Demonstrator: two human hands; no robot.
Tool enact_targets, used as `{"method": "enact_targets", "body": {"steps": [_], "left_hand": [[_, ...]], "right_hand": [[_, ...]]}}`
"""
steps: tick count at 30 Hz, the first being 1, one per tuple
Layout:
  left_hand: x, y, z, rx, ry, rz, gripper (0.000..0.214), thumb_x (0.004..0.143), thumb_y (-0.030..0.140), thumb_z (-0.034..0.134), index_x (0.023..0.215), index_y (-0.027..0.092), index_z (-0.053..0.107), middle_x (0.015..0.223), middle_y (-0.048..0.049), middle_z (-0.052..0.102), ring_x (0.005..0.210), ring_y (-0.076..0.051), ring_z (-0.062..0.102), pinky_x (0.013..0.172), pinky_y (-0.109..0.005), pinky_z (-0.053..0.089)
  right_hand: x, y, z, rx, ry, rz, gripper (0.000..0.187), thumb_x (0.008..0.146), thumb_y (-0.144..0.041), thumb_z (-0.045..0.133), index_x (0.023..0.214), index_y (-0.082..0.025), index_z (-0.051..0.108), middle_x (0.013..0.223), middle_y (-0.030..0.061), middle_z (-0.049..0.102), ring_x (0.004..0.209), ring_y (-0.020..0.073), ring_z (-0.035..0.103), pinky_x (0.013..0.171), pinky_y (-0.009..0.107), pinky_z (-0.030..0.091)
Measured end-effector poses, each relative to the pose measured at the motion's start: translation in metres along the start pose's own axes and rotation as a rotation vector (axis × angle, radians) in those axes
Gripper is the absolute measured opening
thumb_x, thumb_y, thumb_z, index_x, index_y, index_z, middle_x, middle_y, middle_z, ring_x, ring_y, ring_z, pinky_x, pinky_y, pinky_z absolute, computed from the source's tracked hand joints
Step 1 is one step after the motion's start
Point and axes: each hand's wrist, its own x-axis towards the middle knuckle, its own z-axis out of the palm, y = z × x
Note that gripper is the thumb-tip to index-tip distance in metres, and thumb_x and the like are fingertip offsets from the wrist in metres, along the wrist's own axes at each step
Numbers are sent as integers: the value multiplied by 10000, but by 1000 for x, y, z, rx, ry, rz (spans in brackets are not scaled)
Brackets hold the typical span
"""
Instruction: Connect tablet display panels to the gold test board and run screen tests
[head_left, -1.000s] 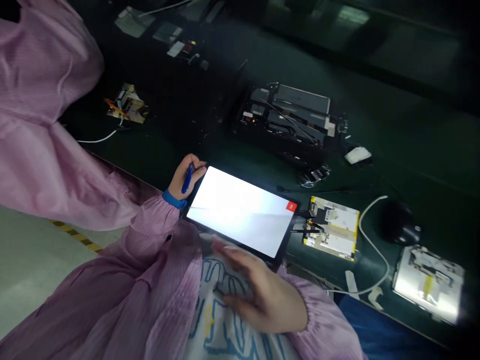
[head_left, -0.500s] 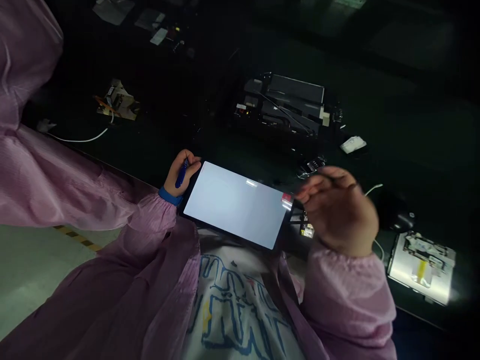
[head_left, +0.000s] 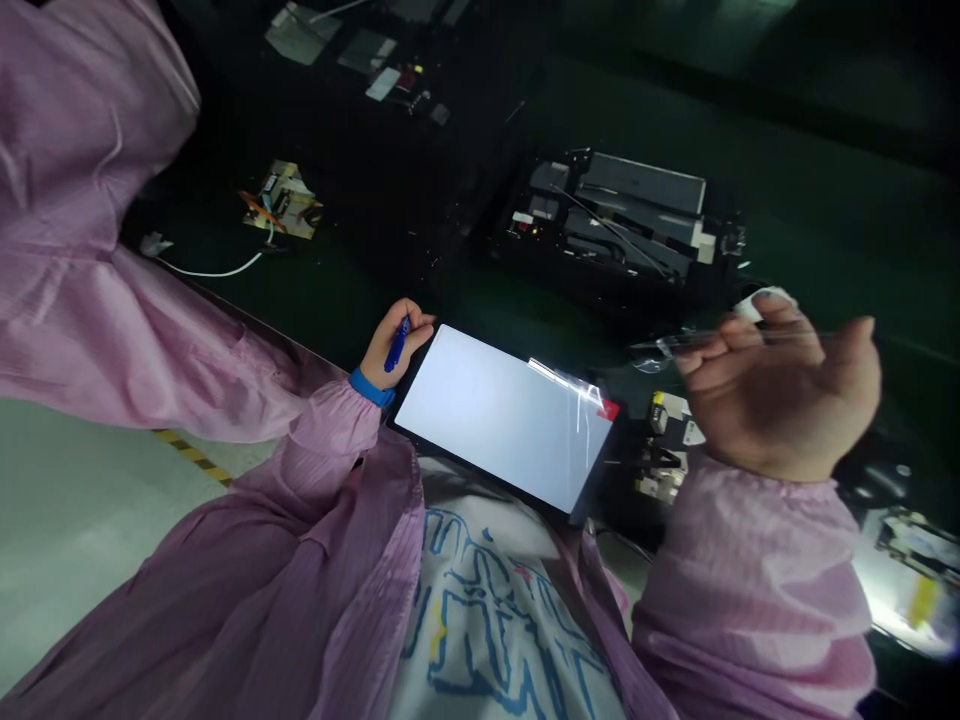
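A tablet (head_left: 506, 415) with a lit white screen rests tilted at the bench edge, over my lap. My left hand (head_left: 396, 345) is closed round its left end and also pinches a blue pen (head_left: 395, 346). At the screen's right corner a red tab (head_left: 608, 409) shows, and a clear film (head_left: 564, 381) lifts off the glass there. My right hand (head_left: 780, 395) is raised to the right of the tablet, fingers curled, with a thin clear strip of film (head_left: 675, 345) running across its fingertips.
A black fixture with boards and wires (head_left: 622, 210) stands behind the tablet. Small circuit boards (head_left: 283, 198) and a white cable (head_left: 217, 270) lie far left. A lit panel (head_left: 915, 570) sits at the right. Another person's pink sleeve (head_left: 82, 200) fills the left. Floor with a striped line (head_left: 187, 455) shows below.
My right hand rose from my lap to the tablet's red-tab corner, then moved up and to the right, and the film has lifted at that corner. The left hand kept its hold.
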Motion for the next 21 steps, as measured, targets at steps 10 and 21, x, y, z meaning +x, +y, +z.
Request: {"method": "enact_targets", "body": {"steps": [10,21], "left_hand": [[-2,1,2,-30,14,-33,238,753,241,632,740,201,398,699,30,523,621,-107,489,584,-247,380],[-2,-3,1,-101,22,-36,190,780,199,582,764,206,393,765,20,591,549,-96,467,504,-242,325]], "right_hand": [[-72,54,85,-843,-458,-447,644,863,-369,577,1416,-253,268,1462,175,326,1223,290,517,938,475,481],[-102,53,52,-1380,-610,-620,177,852,-101,530,992,-170,613,953,86,631,866,221,571,766,383,496]]}}
